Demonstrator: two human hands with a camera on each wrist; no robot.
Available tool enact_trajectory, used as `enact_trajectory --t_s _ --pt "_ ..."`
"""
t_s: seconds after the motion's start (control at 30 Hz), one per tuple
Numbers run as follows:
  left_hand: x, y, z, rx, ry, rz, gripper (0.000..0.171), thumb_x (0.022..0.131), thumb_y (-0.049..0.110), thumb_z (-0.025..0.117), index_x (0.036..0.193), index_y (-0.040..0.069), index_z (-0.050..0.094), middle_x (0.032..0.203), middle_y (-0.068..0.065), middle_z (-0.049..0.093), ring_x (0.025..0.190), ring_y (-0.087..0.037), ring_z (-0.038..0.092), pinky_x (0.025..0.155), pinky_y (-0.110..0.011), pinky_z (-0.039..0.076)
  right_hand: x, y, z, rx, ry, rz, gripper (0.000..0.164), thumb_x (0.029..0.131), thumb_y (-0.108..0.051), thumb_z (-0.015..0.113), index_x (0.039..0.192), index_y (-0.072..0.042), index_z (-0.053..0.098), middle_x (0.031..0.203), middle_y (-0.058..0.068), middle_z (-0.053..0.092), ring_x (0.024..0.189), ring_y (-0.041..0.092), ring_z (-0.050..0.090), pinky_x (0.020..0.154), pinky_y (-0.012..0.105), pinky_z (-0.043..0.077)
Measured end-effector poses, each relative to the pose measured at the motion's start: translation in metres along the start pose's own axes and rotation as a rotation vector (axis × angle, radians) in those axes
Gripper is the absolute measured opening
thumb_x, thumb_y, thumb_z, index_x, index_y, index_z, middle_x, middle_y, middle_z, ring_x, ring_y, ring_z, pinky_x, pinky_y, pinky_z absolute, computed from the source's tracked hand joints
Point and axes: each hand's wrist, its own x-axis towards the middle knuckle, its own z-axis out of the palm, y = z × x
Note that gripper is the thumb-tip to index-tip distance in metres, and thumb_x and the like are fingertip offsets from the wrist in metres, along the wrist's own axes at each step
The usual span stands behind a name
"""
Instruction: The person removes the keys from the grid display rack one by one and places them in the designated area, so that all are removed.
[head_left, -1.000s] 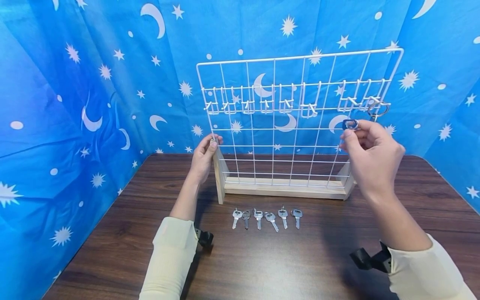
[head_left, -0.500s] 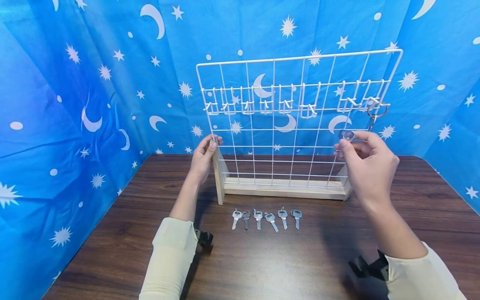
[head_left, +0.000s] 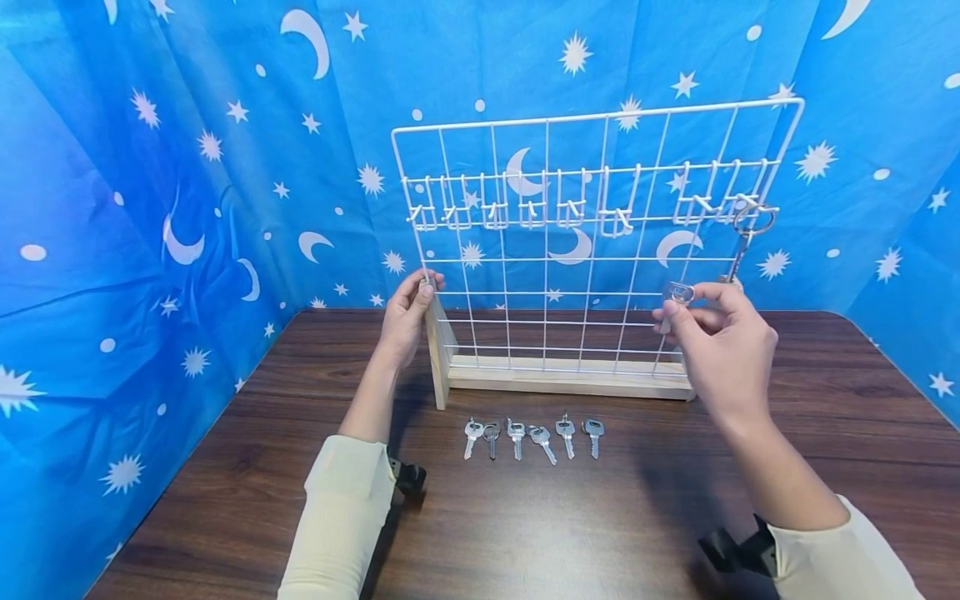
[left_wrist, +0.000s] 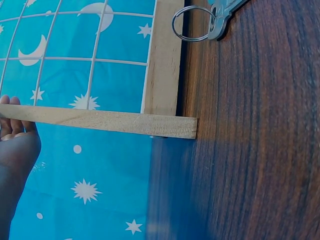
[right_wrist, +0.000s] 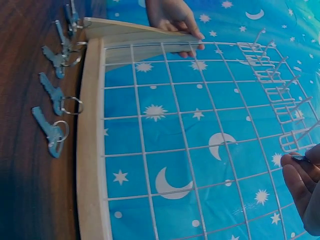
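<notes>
A white wire grid rack (head_left: 525, 258) with a row of hooks stands on the table in wooden feet. My left hand (head_left: 407, 317) grips the top of its left wooden upright (head_left: 437, 350), fingers behind and thumb in front. My right hand (head_left: 723, 354), low before the rack's right side, pinches a key (head_left: 679, 292) by its head between thumb and forefinger; my fingers hide part of it. In the right wrist view, only a thin metal edge shows at the fingertips of the right hand (right_wrist: 305, 187). Another key (head_left: 738, 254) hangs by its ring at the rightmost hook.
Several keys (head_left: 517, 429) with rings lie in a row on the dark wooden table (head_left: 525, 533), just ahead of the rack's base bar (head_left: 570, 381). A blue cloth (head_left: 225, 208) with moons and stars hangs behind and at the sides.
My right hand has moved down and to the left with the pinched key. More of the key hanging at the right hook now shows. The left hand keeps its grip on the upright.
</notes>
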Motion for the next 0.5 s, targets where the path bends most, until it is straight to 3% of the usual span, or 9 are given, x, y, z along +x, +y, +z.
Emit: enact_trajectory --t_s 0.17,0.5 --pt "0.000 0.001 0.000 0.027 0.008 -0.005 0.018 0.096 0.008 0.048 0.112 0.005 0.053 0.115 -0.016 0.057 0.119 -0.042 0.042 0.102 -0.034 0.034 -0.004 0.006 0.003 -0.016 -0.036 0.001 0.017 0.086 -0.008 0.065 0.098 0.002 0.058 0.082 0.014 0.070 0.065 -0.005 0.063 0.061 0.011 0.049" --pt "0.000 0.000 0.001 0.028 0.005 0.001 0.017 0.096 0.005 0.046 0.107 0.013 0.056 0.121 -0.032 0.047 0.115 -0.032 0.048 0.102 -0.035 0.034 -0.010 0.017 0.005 -0.011 -0.152 -0.005 0.019 0.087 -0.005 0.064 0.101 0.005 0.056 0.088 0.019 0.068 0.067 -0.008 0.061 0.061 0.009 0.048"
